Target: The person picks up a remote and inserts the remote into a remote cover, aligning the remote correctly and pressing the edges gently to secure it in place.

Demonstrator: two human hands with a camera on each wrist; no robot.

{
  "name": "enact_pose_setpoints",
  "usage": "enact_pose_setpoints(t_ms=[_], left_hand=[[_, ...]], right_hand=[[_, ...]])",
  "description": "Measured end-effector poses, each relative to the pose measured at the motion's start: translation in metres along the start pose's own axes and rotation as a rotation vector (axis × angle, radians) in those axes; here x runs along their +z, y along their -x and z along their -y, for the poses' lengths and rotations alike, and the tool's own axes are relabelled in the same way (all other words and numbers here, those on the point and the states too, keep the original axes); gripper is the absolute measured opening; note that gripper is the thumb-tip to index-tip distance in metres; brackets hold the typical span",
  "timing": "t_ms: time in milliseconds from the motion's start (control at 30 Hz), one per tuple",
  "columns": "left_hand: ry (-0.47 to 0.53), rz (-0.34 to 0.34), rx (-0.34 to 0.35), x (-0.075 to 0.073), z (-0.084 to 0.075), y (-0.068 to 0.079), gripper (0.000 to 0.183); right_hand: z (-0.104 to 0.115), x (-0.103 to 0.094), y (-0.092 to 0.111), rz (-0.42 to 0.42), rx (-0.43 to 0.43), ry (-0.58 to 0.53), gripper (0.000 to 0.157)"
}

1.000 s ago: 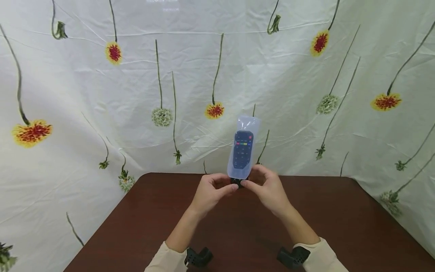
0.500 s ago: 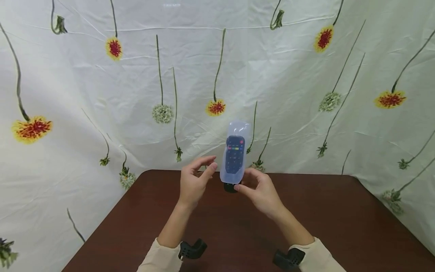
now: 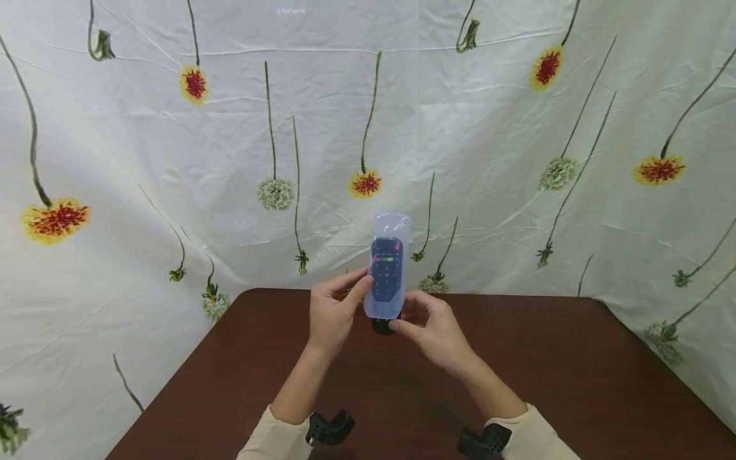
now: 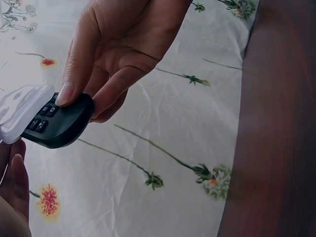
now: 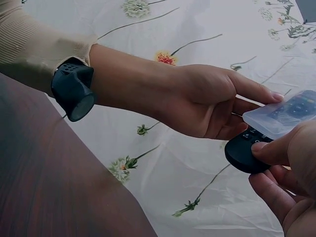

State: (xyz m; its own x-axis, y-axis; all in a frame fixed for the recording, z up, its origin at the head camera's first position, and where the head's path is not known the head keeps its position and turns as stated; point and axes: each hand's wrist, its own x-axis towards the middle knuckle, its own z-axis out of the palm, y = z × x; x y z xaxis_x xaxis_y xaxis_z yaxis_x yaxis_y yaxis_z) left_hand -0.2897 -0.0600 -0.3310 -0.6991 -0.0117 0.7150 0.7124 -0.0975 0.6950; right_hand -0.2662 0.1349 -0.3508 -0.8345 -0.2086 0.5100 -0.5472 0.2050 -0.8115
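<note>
Your right hand [image 3: 439, 332] pinches the bare lower end of the remote [image 3: 382, 326] and your left hand [image 3: 335, 311] the translucent sleeve [image 3: 388, 267], so slide lengthwise without twisting, upright above the table [image 3: 402, 383], before the floral cloth [image 3: 230, 147].

Head view: bright, even, diffuse light. Pale cloth [image 3: 333, 140] washed toward white at left, greyer at right; small pale glare patch near top centre. Dark table [image 3: 405, 377] shows only faint sheen, soft dim shadows. Plastic sleeve [image 3: 391, 225] catches highlights at its upper end. Remote [image 4: 64, 121] key markings too small to read here. Wide-angle stretch; outermost printed flowers look drawn sideways.

Wrist views: dimmer, muted colour. Left wrist: cloth brightest upper left; right hand [image 4: 121, 52] shaded in palm. Right wrist: brightest toward upper right; left hand [image 5: 215, 101] darker underneath, near right hand soft in detail.
</note>
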Motion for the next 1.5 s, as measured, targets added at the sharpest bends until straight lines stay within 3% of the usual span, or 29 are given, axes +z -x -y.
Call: enact_pose_setpoints(t_ms=[333,867,1100,1267,1500], left_hand=[[0.034,-0.018,-0.022,0.002,0.004,0.003,0.018],[0.079,-0.046,-0.085,0.013,0.012,0.008,0.018],[0.033,-0.040,-0.089,0.011,0.012,0.008,0.020],[-0.037,0.036,-0.079,0.008,0.012,0.007,0.019],[-0.034,0.237,-0.062,0.005,0.016,0.008,0.019]], right_hand=[[0.000,0.004,0.001,0.008,-0.012,-0.033,0.035],[-0.003,0.002,-0.001,-0.079,-0.012,-0.041,0.033],[-0.001,0.002,-0.001,-0.087,-0.015,-0.029,0.033],[0.001,-0.003,-0.002,-0.139,-0.032,-0.023,0.032],[0.003,-0.014,-0.003,-0.180,-0.047,-0.072,0.035]])
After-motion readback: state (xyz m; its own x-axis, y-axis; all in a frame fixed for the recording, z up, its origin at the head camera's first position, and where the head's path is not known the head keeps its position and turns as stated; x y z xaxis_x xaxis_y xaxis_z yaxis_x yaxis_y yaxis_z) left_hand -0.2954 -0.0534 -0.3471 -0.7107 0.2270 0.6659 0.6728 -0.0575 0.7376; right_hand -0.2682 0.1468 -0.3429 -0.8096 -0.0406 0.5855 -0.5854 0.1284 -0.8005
